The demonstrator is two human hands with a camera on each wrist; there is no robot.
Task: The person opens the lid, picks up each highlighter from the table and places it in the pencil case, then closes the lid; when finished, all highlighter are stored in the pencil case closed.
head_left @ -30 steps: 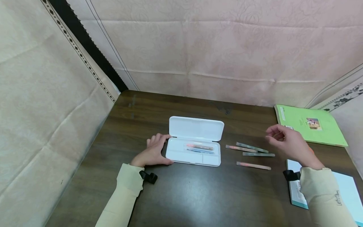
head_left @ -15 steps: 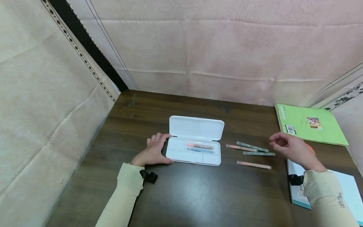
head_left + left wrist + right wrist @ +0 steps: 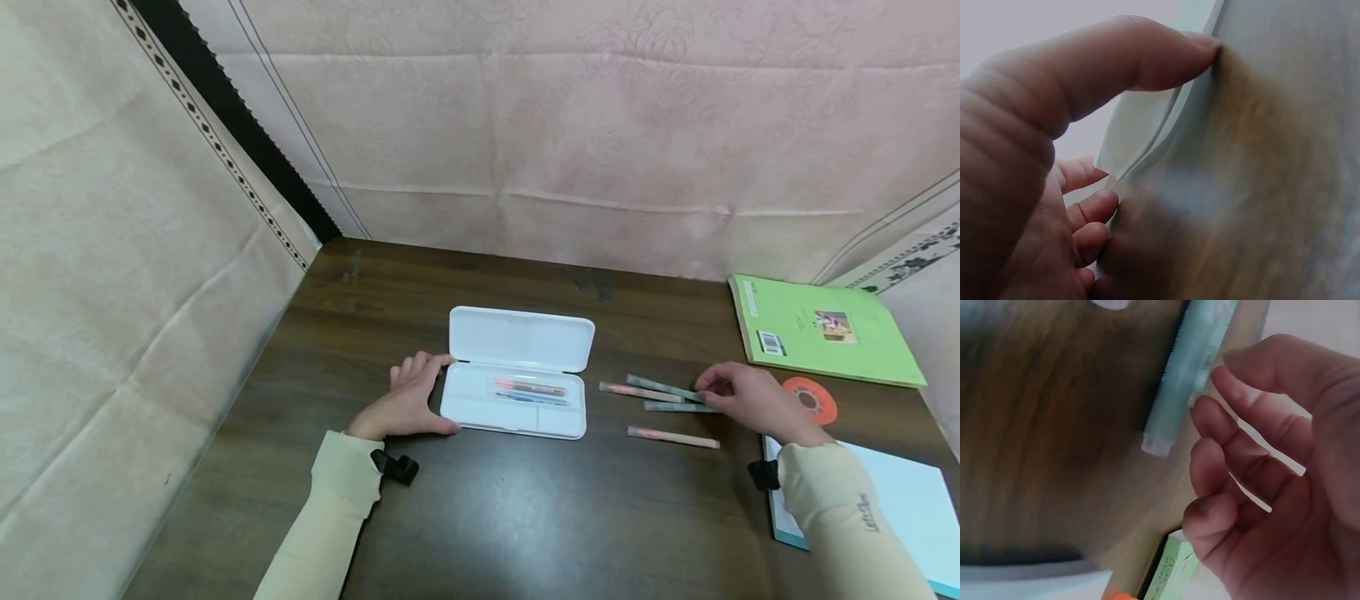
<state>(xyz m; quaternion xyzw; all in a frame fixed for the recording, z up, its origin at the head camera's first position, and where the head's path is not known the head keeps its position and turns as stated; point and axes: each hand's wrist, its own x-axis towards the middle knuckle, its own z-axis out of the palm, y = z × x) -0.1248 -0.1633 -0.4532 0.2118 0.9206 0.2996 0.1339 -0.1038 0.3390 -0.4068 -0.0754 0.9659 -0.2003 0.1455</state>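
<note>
Leftward comes my right hand point(image 3: 753, 402), fingers curled at the upper green pen point(image 3: 663, 387) (pinched or not, I can't tell), right of the case point(image 3: 480, 408) my left hand point(image 3: 408, 404) grips; best lift it clear of the pink pen point(image 3: 637, 392) beside it.

On the table point(image 3: 525, 517), the pencil case point(image 3: 468, 400) sits between the left hand point(image 3: 408, 400), at its left side, and three clustered pens point(image 3: 637, 392) to its right; a fourth pen point(image 3: 673, 437) lies before them, and two more pens point(image 3: 531, 388) are in the case. The right hand point(image 3: 750, 400) is at the cluster's right end, left of a tape roll point(image 3: 824, 406). One book point(image 3: 870, 346) lies behind the roll, a second book point(image 3: 903, 496) before it.
</note>
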